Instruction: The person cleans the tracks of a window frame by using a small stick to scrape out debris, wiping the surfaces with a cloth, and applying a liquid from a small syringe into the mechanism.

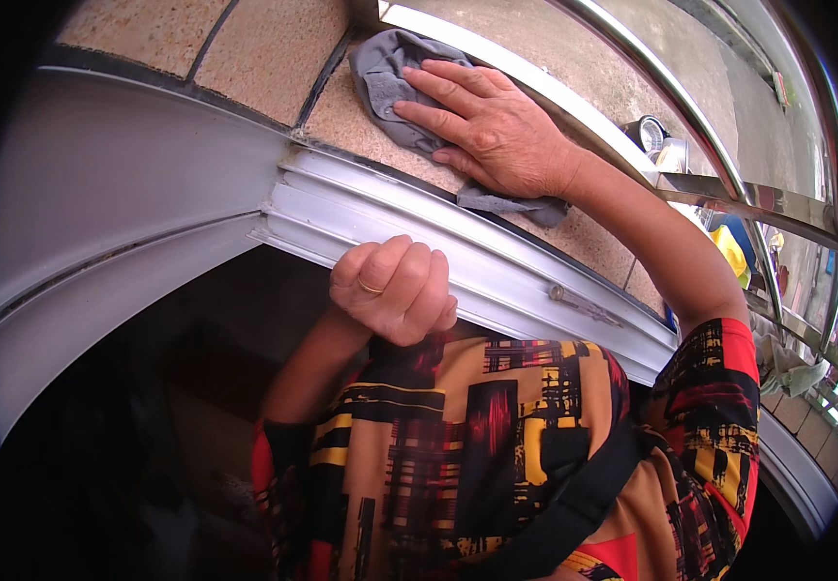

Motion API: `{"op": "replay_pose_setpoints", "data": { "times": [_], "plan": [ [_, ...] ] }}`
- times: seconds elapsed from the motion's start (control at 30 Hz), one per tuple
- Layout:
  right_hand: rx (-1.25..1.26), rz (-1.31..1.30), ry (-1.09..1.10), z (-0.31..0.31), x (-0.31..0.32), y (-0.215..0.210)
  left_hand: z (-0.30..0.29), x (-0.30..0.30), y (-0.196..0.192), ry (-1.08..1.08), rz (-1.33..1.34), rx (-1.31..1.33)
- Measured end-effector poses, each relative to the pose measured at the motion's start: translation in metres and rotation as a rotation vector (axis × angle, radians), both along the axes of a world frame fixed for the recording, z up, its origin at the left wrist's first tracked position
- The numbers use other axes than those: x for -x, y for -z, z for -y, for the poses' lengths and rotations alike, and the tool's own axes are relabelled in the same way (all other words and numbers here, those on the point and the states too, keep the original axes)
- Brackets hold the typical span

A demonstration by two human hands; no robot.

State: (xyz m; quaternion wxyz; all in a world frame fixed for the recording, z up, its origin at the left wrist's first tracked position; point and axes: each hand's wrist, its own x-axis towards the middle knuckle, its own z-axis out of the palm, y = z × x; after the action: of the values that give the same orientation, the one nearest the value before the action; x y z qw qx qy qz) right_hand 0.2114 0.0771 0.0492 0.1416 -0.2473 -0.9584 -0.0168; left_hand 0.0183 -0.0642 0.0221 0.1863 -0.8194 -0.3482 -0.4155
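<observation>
Your right hand (487, 131) lies spread over the grey cloth (380, 77) on the tiled ledge (254, 63), left hand (398, 289) fisted near the white track (341, 205), which might catch the cloth's trailing end (518, 206) if dragged.

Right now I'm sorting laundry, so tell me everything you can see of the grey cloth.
The grey cloth looks like soft fabric, bunched and creased. It lies on speckled tan tiles between the white grooved frame and shiny metal railing. The right hand rests on it, fingers slightly spread, hiding its middle; a grey flap showing beyond the palm seems part of it.
</observation>
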Motion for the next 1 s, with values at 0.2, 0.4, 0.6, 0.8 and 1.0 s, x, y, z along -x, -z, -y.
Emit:
{"op": "replay_pose_setpoints", "data": {
  "times": [0.2,0.4,0.6,0.8,1.0],
  "plan": [
    [-0.112,-0.144,-0.02,-0.033,0.053,0.008,-0.001,-0.011,0.004,-0.028,0.043,-0.023],
    [0.142,-0.184,-0.31,-0.01,0.051,-0.007,0.001,-0.004,-0.002,-0.066,-0.002,0.001],
    [0.329,-0.091,-0.328,0.01,-0.041,-0.017,0.008,-0.003,-0.002,-0.078,0.001,0.017],
    [0.105,-0.097,-0.13,0.029,-0.031,-0.025,0.003,-0.002,-0.002,-0.039,0.006,0.008],
    [-0.164,-0.121,0.024,-0.002,0.031,-0.008,0.001,-0.003,0.002,-0.034,0.039,-0.032]
  ]
}}
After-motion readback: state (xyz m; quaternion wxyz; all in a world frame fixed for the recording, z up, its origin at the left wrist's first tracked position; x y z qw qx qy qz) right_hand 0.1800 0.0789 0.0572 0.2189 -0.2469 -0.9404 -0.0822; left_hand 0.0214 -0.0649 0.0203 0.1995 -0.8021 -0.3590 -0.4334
